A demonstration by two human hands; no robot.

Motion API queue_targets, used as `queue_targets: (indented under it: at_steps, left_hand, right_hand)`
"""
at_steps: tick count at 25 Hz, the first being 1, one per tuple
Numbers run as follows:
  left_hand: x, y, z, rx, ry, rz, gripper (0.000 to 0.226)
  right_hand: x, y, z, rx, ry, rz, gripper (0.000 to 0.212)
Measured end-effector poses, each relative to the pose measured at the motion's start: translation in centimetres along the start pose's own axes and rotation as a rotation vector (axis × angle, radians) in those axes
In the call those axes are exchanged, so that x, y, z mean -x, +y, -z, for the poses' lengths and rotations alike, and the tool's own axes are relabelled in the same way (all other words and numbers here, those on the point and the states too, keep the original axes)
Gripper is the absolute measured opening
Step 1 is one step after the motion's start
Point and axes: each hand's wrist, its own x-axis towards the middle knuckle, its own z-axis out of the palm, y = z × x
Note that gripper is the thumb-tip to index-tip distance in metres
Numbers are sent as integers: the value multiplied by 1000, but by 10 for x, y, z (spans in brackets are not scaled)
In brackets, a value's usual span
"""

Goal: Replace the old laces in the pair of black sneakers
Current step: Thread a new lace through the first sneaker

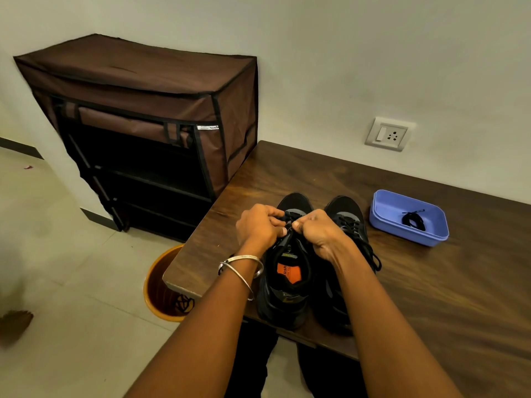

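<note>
Head view, looking down on a dark wood-grain table (431,282) with a rounded near-left corner. Two black sneakers stand side by side at its near edge, toes toward the wall. Left sneaker (283,294): matte black upper, grey panel at the toe, orange insole label visible through the open collar. Right sneaker (349,222): same build, laced, with black cord ends trailing over its right side.

Left hand (260,225) and right hand (319,232) meet over the left sneaker's lace area, fingers curled and thumbs pressed in, each pinching the black lace (288,218) between them. The lace sits directly at the fingertips, above the tongue; how it runs through the eyelets is hidden by the hands. Two thin metal bangles (244,264) circle the left wrist.

A shallow lavender plastic tray (382,205), rectangular with rounded corners, sits to the right of the sneakers, apart from them, holding a coiled black lace (413,221).

Beside the table: brown fabric-covered shoe rack (138,90) with black trim, and a round orange bucket (155,285) on the tiled floor.
</note>
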Motion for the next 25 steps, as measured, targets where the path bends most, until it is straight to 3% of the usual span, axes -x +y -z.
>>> queue_targets:
  at_steps: [2, 4, 7, 12, 16, 19, 21, 23, 25]
  left_hand:
    - [1, 1, -1, 2, 15, 10, 33]
    - [2, 2, -3, 31, 20, 30, 32]
    - [3, 3, -2, 25, 49, 13, 33]
    - [4, 9, -2, -140, 53, -204, 27]
    - [4, 11, -2, -103, 140, -146, 19]
    - [-5, 9, 0, 325, 110, 39, 17]
    - [-6, 11, 4, 636, 32, 160, 17]
    - [-1, 15, 9, 744, 14, 215, 22]
    - [3, 22, 18, 886, 26, 237, 25]
  right_hand:
    - [2, -5, -3, 66, -3, -11, 25]
    - [2, -10, -9, 120, 104, -42, 16]
    - [1, -11, -11, 209, 246, -95, 25]
    - [-6, -2, -3, 29, 223, -87, 28]
    - [0, -15, 10, 58, 268, 34, 19]
    - [20, -29, 22, 411, 230, 142, 23]
    - [32, -32, 20, 682, 150, 63, 47]
    - [37, -31, 12, 748, 74, -41, 48]
    - [37, -31, 6, 699, 49, -52, 35]
